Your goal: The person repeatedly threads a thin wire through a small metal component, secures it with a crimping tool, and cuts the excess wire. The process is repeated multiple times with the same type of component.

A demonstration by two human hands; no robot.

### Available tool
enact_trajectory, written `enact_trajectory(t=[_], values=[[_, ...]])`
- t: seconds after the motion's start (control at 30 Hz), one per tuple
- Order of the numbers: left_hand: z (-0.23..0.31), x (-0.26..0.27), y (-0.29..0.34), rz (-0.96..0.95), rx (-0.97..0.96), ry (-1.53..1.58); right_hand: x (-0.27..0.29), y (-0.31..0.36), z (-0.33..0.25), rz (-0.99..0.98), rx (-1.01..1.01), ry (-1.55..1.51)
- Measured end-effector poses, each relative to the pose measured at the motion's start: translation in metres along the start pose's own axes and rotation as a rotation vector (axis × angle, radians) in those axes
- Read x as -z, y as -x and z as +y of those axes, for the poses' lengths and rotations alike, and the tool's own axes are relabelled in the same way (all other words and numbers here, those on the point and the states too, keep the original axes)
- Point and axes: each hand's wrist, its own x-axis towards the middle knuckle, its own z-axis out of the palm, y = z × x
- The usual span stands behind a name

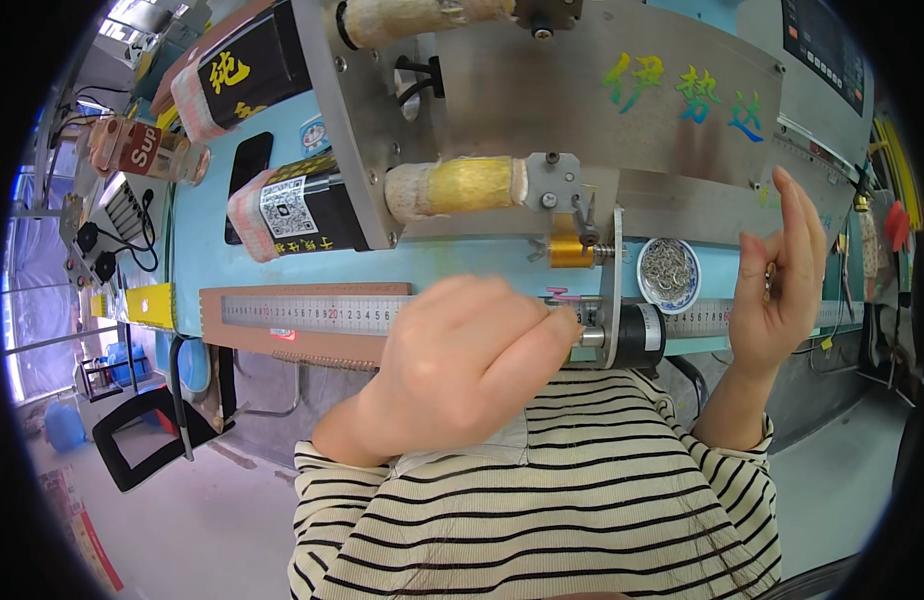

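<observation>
My left hand is closed, its fingertips pinched at the end of a metal shaft that sticks out of a black cylindrical motor. What the pinched fingers hold is hidden. A small pink piece shows just above these fingertips. My right hand is raised to the right of a small blue-and-white bowl, fingers stretched upward and thumb apart. Something small and shiny shows between its thumb and fingers, too small to name. Many small silver metal pieces lie in the bowl.
A steel-faced machine with a yellow-wrapped roller and a gold-coloured spool stands behind my hands. A steel ruler lies along the table's front edge on a brown board. A phone and a jar are at left.
</observation>
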Motion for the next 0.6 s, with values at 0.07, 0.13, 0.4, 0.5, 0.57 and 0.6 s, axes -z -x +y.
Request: enact_trajectory(t=[0.07,0.13,0.4,0.5,0.57,0.6], values=[[0.000,0.000,0.000,-0.003,-0.004,0.013,-0.001,-0.002,-0.004,-0.055,0.010,0.014],[0.001,0.001,-0.001,-0.022,0.001,0.027,-0.003,-0.005,-0.009,-0.107,0.077,0.021],[0.006,0.009,-0.004,-0.093,0.007,0.022,-0.023,-0.018,-0.025,-0.149,0.141,-0.147],[0.006,0.011,-0.005,-0.109,0.009,0.037,-0.023,-0.019,-0.024,-0.166,0.161,-0.157],[0.007,0.011,-0.008,-0.110,0.009,0.048,-0.019,-0.017,-0.024,-0.191,0.167,-0.153],[0.009,0.011,-0.009,-0.107,0.009,0.050,-0.017,-0.017,-0.024,-0.206,0.167,-0.158]])
